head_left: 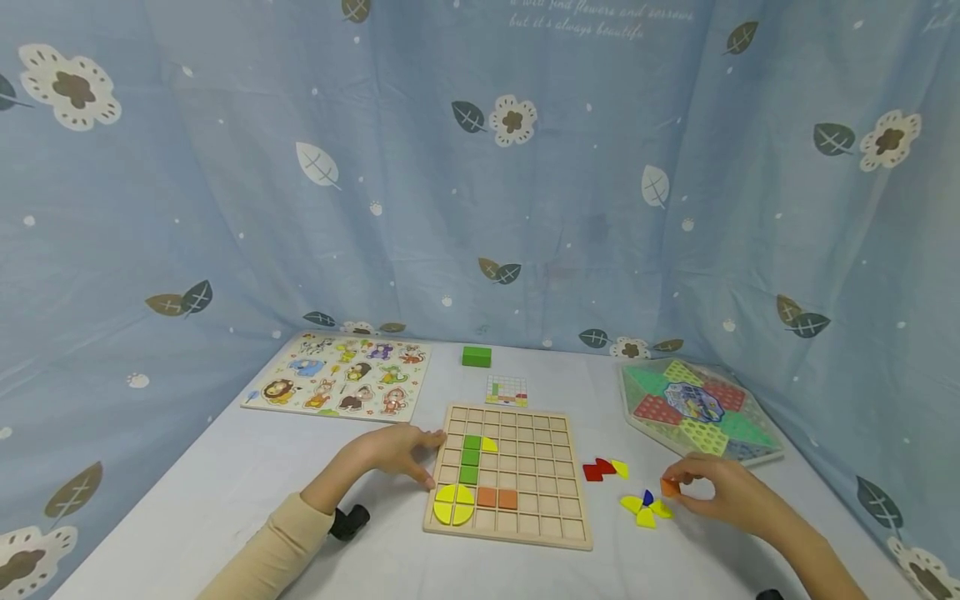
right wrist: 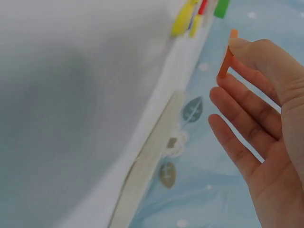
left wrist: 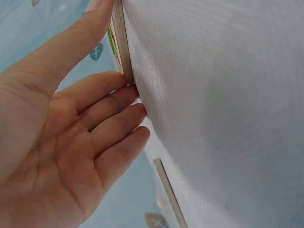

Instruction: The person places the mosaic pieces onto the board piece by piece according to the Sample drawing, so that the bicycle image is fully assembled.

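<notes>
A wooden grid board (head_left: 540,467) lies on the white table. In it sit green squares (head_left: 470,457), one yellow quarter piece (head_left: 489,445), two orange squares (head_left: 497,498) and a yellow circle of quarter pieces (head_left: 453,505). My left hand (head_left: 402,452) rests against the board's left edge, fingers fairly straight; the left wrist view shows its fingertips (left wrist: 137,95) at the board's side. Right of the board, my right hand (head_left: 708,487) pinches an orange square tile (right wrist: 226,59) between thumb and fingers, raised off the table. Beside it lie yellow pieces (head_left: 646,517) and a blue piece (head_left: 648,497).
Red pieces (head_left: 593,472) and a yellow one lie right of the board. Behind it are a small pattern card (head_left: 507,390) and a green block (head_left: 476,357). An animal puzzle (head_left: 337,375) lies at left, a hexagonal game board (head_left: 697,408) at right. A patterned curtain hangs behind.
</notes>
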Motion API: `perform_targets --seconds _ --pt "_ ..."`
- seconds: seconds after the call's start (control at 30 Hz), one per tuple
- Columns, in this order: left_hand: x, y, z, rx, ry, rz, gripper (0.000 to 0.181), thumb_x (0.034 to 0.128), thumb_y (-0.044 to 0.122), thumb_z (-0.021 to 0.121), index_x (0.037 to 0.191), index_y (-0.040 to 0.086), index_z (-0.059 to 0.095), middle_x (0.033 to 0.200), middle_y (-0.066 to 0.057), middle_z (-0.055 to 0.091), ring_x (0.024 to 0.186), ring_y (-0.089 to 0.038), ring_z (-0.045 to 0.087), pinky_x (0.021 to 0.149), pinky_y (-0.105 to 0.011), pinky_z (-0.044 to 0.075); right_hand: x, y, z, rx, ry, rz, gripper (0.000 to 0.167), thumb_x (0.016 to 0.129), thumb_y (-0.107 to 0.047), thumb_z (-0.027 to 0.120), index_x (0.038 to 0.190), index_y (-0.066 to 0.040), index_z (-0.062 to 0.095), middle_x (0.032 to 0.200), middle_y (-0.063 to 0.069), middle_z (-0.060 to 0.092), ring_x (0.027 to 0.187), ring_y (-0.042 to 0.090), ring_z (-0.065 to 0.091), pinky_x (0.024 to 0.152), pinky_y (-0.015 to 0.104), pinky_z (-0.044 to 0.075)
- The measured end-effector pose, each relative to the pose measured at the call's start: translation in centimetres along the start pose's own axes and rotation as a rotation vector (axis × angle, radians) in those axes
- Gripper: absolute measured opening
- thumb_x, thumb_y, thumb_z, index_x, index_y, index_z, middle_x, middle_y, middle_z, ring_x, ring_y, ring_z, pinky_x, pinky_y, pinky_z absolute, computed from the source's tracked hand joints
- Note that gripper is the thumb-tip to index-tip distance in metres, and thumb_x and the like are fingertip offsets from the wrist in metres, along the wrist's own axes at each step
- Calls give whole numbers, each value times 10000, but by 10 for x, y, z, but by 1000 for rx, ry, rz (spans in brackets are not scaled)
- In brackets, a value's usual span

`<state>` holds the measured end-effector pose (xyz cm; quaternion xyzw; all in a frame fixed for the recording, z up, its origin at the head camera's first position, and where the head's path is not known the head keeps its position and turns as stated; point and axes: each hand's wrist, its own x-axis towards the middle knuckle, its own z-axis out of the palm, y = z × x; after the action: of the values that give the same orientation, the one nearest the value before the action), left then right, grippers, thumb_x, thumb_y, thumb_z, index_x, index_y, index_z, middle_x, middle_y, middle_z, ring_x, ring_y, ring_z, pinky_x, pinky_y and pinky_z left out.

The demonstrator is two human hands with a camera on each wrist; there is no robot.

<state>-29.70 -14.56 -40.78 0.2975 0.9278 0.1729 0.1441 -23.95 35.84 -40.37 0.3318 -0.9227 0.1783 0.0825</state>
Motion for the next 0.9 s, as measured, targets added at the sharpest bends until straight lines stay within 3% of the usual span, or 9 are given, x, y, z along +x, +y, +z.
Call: perform_targets --seconds 0.17,0.37,0.6,0.9 --pt "-1 1 0 -3 0 -4 790 755 387 803 1404 55 497 1456 -81 458 1350 -318 392 1095 -456 340 11 -17 5 -9 42 -16 308 714 -97 843 969 -211 714 919 -168 644 766 109 595 661 292 572" --pt "-1 2 0 -10 -2 -1 783 762 377 802 1404 50 496 1458 -86 454 1353 -322 385 1100 -458 332 25 -26 15 15 92 -139 324 710 -89 847 972 -215 704 902 -162 638 749 101 593 635 283 562" --pt "-1 0 0 -12 -2 -3 785 761 385 802 1405 57 497 1460 -80 453 1355 -321 383 1101 -457 330 42 -35 27 79 80 -185 321 726 -65 831 980 -208 695 906 -161 630 763 107 595 644 293 562" --pt "0 0 1 -1 1 2 781 760 383 802 1402 57 501 1455 -75 459 1350 -310 392 1096 -452 339 65 -53 43 200 62 -314 265 782 -69 797 989 -196 690 916 -115 630 765 120 615 633 296 560"
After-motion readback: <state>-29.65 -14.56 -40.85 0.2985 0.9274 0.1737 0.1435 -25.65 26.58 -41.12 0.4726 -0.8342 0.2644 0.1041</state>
